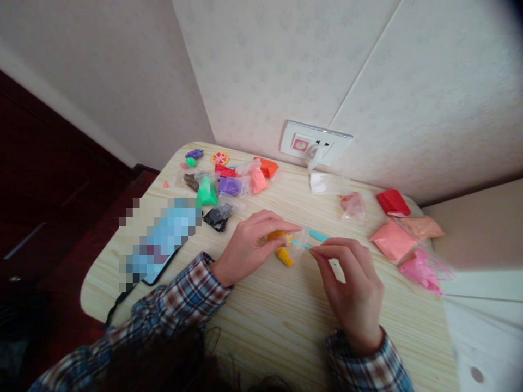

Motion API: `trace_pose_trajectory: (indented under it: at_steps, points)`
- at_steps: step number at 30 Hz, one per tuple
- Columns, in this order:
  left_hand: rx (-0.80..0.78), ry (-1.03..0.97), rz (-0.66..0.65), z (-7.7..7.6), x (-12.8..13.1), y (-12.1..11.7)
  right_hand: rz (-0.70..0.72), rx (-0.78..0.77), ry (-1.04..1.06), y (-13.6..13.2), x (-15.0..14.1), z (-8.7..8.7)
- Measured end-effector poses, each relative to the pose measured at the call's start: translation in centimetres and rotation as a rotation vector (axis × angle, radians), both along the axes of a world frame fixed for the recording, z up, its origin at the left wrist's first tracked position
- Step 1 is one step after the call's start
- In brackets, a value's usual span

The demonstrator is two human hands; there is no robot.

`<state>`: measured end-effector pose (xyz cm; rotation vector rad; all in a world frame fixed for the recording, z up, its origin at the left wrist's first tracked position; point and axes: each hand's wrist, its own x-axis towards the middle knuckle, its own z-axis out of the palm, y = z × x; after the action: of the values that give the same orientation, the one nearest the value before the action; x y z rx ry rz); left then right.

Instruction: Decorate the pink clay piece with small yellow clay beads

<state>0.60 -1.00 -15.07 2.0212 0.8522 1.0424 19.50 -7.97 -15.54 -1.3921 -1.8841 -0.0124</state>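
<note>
Over the middle of the table, my left hand is closed, pinching a small piece of yellow clay at its fingertips. My right hand is closed in a pinch on a thin light-blue modelling tool. The tool's far end reaches the yellow clay piece; whether it presses in is too small to tell. Below the left fingertips lies a lump of yellow clay. Behind the fingers is a clear bag, partly hidden, with yellow clay in it. A flat turquoise strip lies beyond the right fingertips.
Several bags of coloured clay, including green, purple and black, lie at the back left. Red and pink packs lie right. A blurred-out phone is at left. A plug sits in the wall socket.
</note>
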Motion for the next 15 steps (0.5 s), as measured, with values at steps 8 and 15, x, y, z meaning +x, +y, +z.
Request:
trace_pose_trajectory:
  at_steps: [8, 15]
  points:
    - [-0.011, -0.006, -0.008, -0.02, -0.02, 0.01, 0.071, -0.027, 0.029, 0.06, 0.01, 0.41]
    - [-0.039, -0.018, -0.033, 0.27, 0.11, -0.04, 0.065, -0.031, 0.098, 0.12, -0.25, 0.48]
